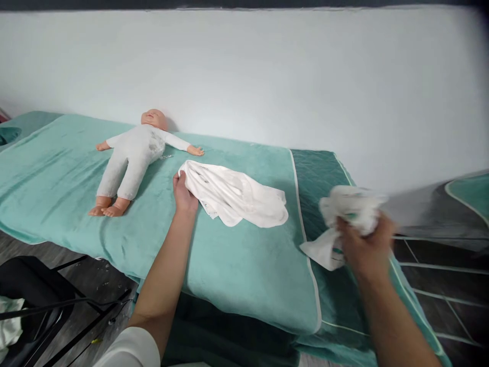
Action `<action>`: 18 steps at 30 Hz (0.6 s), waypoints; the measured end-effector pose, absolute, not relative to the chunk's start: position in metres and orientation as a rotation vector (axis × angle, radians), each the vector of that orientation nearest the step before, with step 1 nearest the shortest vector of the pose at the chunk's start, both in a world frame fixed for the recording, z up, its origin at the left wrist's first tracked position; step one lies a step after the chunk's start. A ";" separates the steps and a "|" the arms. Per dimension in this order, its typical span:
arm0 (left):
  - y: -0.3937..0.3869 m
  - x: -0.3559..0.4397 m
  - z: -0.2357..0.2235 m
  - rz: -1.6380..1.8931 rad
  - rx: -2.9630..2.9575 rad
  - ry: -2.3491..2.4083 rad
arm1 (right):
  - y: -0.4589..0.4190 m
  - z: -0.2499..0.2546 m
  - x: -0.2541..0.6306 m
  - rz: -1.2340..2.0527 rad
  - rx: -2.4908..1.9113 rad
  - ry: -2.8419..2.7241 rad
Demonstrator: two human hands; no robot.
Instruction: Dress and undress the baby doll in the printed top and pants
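My left hand (185, 193) grips one end of a white baby garment (239, 196) that lies stretched out on the teal bed cover. In my right hand (367, 244) is a crumpled white cloth (349, 206) with small green marks, lifted above the right end of the bed and blurred by motion. A corner of it hangs down to the left. To the left of the garment a baby doll (133, 145) lies on its back, arms spread, with a white cloth body and bare feet. Neither hand touches the doll.
The teal cover (248, 270) ends at a pale border, with a darker quilted layer (317, 168) beyond it. A white wall (244, 76) runs along the bed's far side. A black chair (34, 290) stands at the lower left, and a metal rack (443, 285) is at the right.
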State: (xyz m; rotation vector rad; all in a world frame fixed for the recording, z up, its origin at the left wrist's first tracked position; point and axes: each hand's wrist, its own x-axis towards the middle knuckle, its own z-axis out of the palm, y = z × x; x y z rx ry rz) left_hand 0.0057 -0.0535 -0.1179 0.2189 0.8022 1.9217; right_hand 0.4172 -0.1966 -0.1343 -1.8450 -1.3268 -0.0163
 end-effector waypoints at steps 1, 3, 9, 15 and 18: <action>-0.054 0.005 -0.118 1.937 0.198 0.804 | -0.191 -0.144 0.416 -0.016 -1.871 -1.410; -0.054 0.004 -0.118 1.946 0.175 0.798 | -0.181 -0.160 0.417 -0.004 -1.909 -1.546; -0.054 0.004 -0.117 1.907 0.217 0.764 | -0.183 -0.157 0.405 -0.215 -1.818 -1.597; -0.063 0.020 -0.115 1.873 0.571 0.880 | -0.199 -0.107 0.325 -0.218 -1.529 -1.662; -0.072 0.024 -0.114 1.839 0.679 0.942 | -0.166 -0.097 0.280 0.109 -1.351 -1.716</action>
